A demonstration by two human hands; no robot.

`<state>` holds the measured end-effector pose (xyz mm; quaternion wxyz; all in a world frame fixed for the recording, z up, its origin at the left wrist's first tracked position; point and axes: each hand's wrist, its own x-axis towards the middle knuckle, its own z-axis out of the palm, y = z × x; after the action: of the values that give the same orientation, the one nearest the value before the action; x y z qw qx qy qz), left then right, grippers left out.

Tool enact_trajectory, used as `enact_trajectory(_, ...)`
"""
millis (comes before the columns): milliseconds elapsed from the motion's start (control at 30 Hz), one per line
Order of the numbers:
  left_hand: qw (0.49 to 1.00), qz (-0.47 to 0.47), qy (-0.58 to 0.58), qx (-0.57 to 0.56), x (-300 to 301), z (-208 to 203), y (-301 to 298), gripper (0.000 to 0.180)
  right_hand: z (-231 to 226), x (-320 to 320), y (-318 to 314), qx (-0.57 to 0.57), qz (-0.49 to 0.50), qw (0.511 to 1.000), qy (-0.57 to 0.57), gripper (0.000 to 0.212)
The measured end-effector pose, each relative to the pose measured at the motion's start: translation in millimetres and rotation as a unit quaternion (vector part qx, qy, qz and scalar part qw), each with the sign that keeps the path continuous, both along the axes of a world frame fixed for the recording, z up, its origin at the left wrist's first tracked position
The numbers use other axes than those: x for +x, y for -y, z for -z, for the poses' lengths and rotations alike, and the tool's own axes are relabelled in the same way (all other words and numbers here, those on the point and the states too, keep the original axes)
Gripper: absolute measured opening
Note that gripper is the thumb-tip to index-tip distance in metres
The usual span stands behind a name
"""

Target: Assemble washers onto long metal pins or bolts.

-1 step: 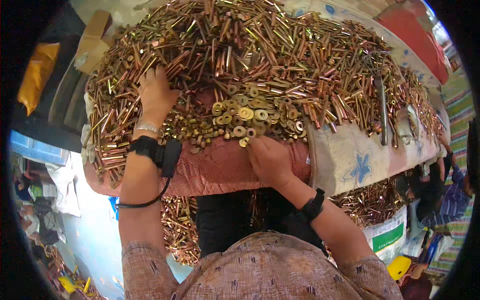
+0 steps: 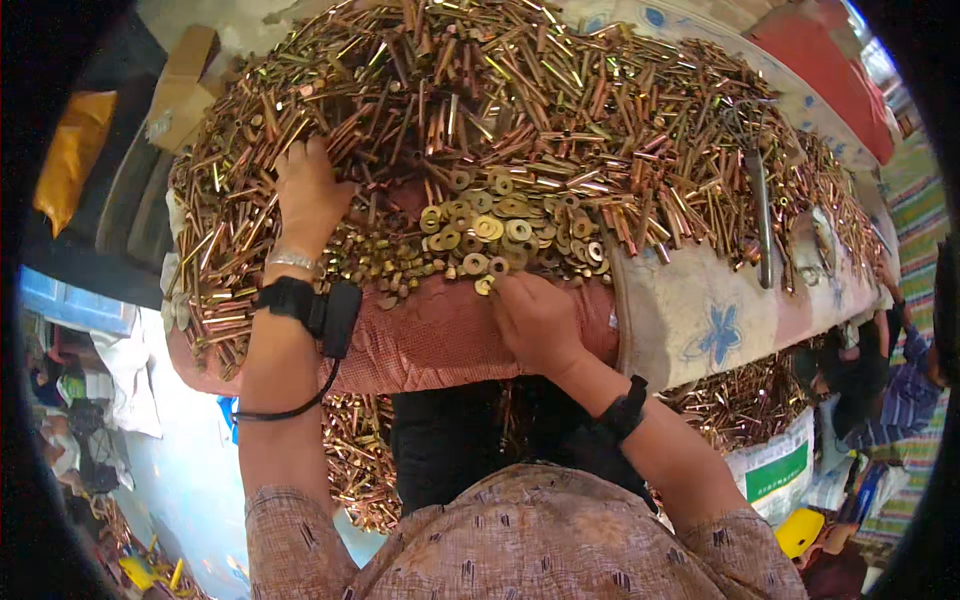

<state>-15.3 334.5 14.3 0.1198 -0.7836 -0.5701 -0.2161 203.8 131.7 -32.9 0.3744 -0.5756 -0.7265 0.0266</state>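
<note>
My left hand point(image 2: 308, 195) rests on the left part of a big heap of brassy metal tubes point(image 2: 560, 90). Its thumb is spread from the fingers, whose tips lie among the tubes. At the front of the heap, my right hand point(image 2: 540, 318) is closed in a pinch, with a flat round washer point(image 2: 484, 286) at its fingertips. Just beyond it lies a pile of brass-coloured washers point(image 2: 520, 230), loosely overlapping. Small nuts point(image 2: 385, 255) are gathered between the washers and my left hand.
Everything lies on a padded surface with a red cloth point(image 2: 430, 330) and a flowered cover point(image 2: 670, 310). A long dark-handled tool point(image 2: 765, 220) lies on the right. More tubes point(image 2: 745, 395) show below. A cardboard box point(image 2: 185, 90) stands far left; another person point(image 2: 900, 380) is at the right.
</note>
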Motion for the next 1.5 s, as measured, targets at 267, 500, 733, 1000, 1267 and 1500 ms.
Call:
enact_trajectory(267, 0.998, 0.049, 0.042, 0.029, 4.9, 2.7, 3.1, 0.042, 4.8, 3.3, -1.1, 0.029, -0.013, 0.999, -0.028, 0.008)
enact_trajectory(500, 0.997, 0.063, 0.030, -0.024, 2.6, -2.9, 1.1, 0.048, 2.7, 2.0, -3.2, 0.044, 0.003, 0.999, -0.022, 0.009)
enact_trajectory(733, 0.996, 0.065, 0.001, -0.053, 15.9, -11.0, 28.7, 0.044, 0.3, 3.0, -2.2, 0.041, 0.000, 0.999, -0.017, 0.007)
enact_trajectory(1000, 0.996, 0.021, -0.072, -0.037, 25.0, -7.8, 55.1, 0.026, 2.2, 1.8, -1.5, 0.017, -0.004, 1.000, -0.014, 0.004)
enact_trajectory(1267, 0.998, 0.057, -0.028, 0.007, 47.1, -0.4, 88.4, 0.012, 3.4, 3.0, -1.8, 0.035, -0.017, 0.998, -0.042, 0.005)
enact_trajectory(1500, 0.997, 0.075, 0.021, -0.004, 80.4, 16.3, 131.1, 0.030, -1.0, 0.5, -1.2, 0.033, -0.007, 0.999, -0.042, 0.008)
